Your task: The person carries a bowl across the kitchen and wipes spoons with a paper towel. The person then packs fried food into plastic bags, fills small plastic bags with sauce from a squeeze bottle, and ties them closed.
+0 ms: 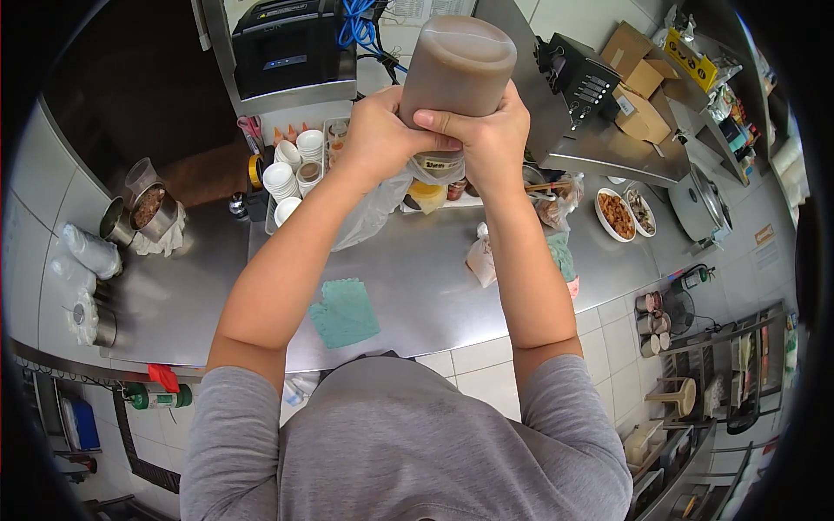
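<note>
Both my hands grip a large translucent bottle of brown liquid (459, 76), held up above the steel counter with its base toward me. My left hand (379, 137) wraps the bottle from the left and my right hand (493, 132) from the right, with the thumbs meeting across it. Its lower end is hidden behind my hands. Just below hangs a clear plastic bag (369, 213), near a small labelled container (438, 162); whether the bottle touches either, I cannot tell. Stacked white cups (280, 180) stand in a rack left of my left wrist.
A green cloth (346, 313) lies on the steel counter (417, 300). Right of my forearm are a small tied bag (480, 257) and dishes of food (615, 215). Metal pots (155, 215) stand at left. A black printer (287, 48) sits on the shelf above.
</note>
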Available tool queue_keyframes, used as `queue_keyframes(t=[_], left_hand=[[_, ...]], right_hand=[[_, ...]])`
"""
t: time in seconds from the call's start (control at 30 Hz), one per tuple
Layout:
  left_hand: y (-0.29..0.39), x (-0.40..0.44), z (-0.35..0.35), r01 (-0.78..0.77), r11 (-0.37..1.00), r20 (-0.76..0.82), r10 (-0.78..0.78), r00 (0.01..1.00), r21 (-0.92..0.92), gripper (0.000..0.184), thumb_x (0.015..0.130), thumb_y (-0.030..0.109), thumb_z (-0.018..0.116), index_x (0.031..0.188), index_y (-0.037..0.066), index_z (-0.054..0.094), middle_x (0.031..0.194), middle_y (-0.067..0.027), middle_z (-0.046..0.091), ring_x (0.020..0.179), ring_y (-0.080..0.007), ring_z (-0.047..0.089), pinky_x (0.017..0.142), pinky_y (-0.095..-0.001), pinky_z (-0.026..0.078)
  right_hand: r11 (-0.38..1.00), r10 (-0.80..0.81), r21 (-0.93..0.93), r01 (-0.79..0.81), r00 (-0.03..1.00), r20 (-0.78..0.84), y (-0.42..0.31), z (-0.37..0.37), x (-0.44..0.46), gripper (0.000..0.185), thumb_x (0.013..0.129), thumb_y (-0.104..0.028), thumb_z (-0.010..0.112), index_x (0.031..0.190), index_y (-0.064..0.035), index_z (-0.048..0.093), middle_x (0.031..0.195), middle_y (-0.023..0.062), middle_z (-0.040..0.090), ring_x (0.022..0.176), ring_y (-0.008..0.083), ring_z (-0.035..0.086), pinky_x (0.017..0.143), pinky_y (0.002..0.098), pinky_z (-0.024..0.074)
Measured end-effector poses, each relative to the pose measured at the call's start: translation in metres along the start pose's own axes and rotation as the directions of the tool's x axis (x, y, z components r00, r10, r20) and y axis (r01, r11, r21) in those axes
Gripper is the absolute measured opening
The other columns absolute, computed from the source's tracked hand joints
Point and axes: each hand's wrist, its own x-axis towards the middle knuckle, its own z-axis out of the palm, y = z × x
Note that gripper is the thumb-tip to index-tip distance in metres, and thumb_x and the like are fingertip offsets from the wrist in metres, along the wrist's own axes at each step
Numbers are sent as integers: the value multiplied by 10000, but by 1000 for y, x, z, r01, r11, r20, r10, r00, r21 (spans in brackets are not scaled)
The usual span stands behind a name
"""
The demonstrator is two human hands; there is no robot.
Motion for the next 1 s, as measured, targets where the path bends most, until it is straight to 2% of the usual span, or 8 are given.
queue_keyframes(t=[0.23,0.27,0.5,0.7,0.87,0.93,0.97,1.0], left_hand=[[-8,-9,1,87,995,30,-86,996,-57,499,561,230,882,929,-13,650,883,-101,682,798,-161,642,745,-301,517],[-12,-13,-1,81,993,78,-88,993,91,525,579,270,871,960,-15,650,917,-115,679,826,-178,641,760,-308,510],[-92,-76,-8,329,899,267,-405,874,287,391,812,248,704,1141,53,623,1148,-97,620,1053,-186,573,909,-334,437],[-141,-110,11,362,905,273,-415,868,224,365,826,113,615,1182,39,594,1166,-123,619,1058,-227,592,895,-322,455],[-170,-97,9,395,864,226,-471,853,311,436,828,25,581,1259,84,549,1249,-64,570,1174,-189,504,1003,-341,367],[-183,-97,4,379,898,79,-404,911,224,449,805,-5,579,1243,91,566,1180,-65,600,998,-148,585,842,-275,459],[-183,-99,-2,535,825,70,-554,830,182,438,794,-18,581,1215,101,591,1079,-62,626,742,-80,585,597,-200,447],[-184,-102,-6,539,822,69,-558,827,187,438,794,-18,581,1215,101,591,1079,-62,626,742,-80,585,597,-200,447]], right_hand=[[996,78,-33,-80,996,-50,12,-5,-8,538,547,-47,847,1008,15,575,927,107,661,816,179,633,742,298,512],[996,78,-30,-80,996,-49,17,-8,-14,538,547,-47,847,1008,15,575,927,107,661,816,179,633,742,298,512],[967,181,244,-69,861,-476,80,-53,-103,460,724,5,718,1128,16,499,1050,88,576,976,194,569,878,326,451],[743,605,669,-22,449,-657,123,-101,-146,415,832,-130,669,1181,-1,485,1114,91,557,1042,229,549,944,376,464],[556,769,831,33,360,-528,143,-128,-170,471,849,-254,649,1232,-61,454,1226,91,502,1116,267,514,949,476,446],[497,814,867,31,331,-478,143,-133,-177,496,855,-301,640,1254,-77,448,1239,92,501,1133,283,507,960,508,431],[449,835,893,35,340,-434,142,-136,-180,505,863,-330,623,1266,-82,445,1252,99,498,1155,298,494,968,530,415],[400,854,916,37,348,-387,141,-138,-183,516,872,-359,605,1278,-87,442,1265,105,495,1177,312,480,977,551,400]])
